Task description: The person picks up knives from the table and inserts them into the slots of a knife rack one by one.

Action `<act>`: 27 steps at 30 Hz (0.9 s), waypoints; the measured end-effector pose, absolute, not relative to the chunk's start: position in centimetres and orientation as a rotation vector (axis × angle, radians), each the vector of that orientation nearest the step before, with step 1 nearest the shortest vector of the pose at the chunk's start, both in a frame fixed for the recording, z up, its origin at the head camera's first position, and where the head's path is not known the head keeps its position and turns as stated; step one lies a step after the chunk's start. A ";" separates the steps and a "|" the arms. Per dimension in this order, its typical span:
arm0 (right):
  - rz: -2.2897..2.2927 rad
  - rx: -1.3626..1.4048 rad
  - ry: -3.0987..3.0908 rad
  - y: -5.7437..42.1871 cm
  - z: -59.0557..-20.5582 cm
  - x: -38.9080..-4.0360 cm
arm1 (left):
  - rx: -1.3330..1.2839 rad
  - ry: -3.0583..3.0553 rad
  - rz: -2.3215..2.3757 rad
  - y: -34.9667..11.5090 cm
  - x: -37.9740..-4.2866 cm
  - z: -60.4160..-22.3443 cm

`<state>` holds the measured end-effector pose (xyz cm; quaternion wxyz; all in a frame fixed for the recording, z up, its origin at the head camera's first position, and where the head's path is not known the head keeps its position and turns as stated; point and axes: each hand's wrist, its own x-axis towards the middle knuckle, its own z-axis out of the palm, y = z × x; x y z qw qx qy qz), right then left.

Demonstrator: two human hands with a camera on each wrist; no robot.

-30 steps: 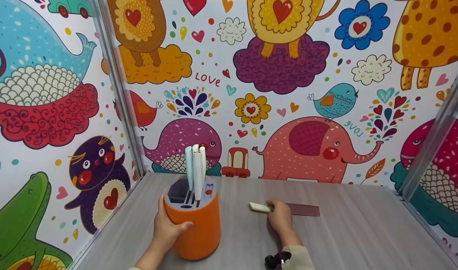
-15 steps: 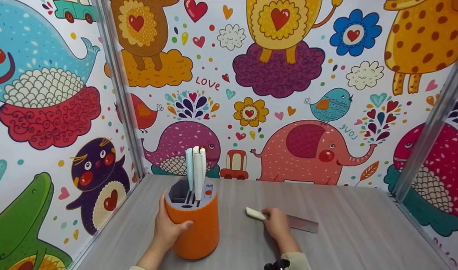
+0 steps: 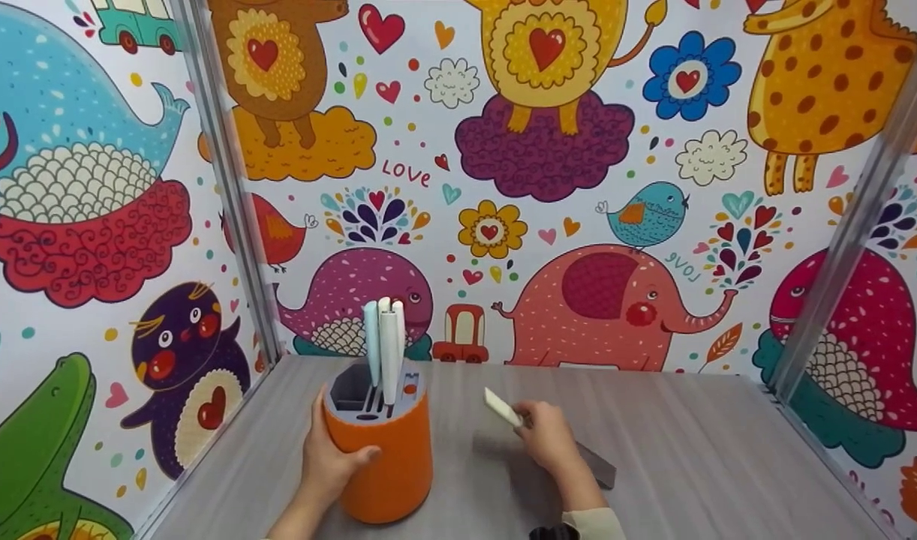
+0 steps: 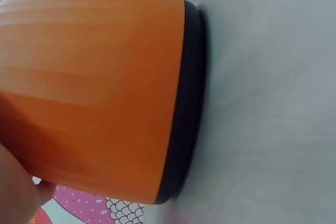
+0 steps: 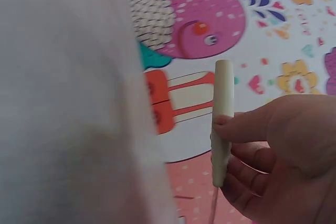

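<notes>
My left hand (image 3: 327, 459) grips the orange knife block (image 3: 392, 469) from its left side, thumb across the front and the other fingers hidden behind. The block stands upright on the table; several pale-handled pieces (image 3: 388, 356) stick up from its slotted grey top. To the right, my right hand (image 3: 547, 435) holds a cleaver (image 3: 501, 406) by its cream handle, thumb on one side and curled fingers on the other. The handle points up and left. Part of the wide blade (image 3: 599, 466) shows beyond the wrist, angled down to the right. In the right wrist view the handle (image 5: 223, 95) is upright.
The grey wood-grain table (image 3: 699, 450) is enclosed by cartoon-printed panels (image 3: 443, 120) at the back and both sides. Metal posts (image 3: 230, 172) stand at the two back corners. A dark wrist strap (image 3: 554, 532) is on the right wrist.
The right hand has lifted and turned the cleaver: its handle end has risen, while the blade has swung toward the person. The left hand stays on the knife block, and the head view has shifted slightly.
</notes>
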<state>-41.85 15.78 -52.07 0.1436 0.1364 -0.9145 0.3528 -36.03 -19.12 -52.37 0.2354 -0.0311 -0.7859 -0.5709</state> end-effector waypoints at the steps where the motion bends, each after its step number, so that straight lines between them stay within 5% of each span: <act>1: 1.048 0.406 -2.623 15.8 -51.6 -41.8 | -0.088 -2.151 -1.569 -19.1 -36.1 -52.4; 27: 1.743 0.523 -2.303 16.3 -46.7 -39.8 | -0.106 -2.128 -1.577 -19.1 -36.0 -52.6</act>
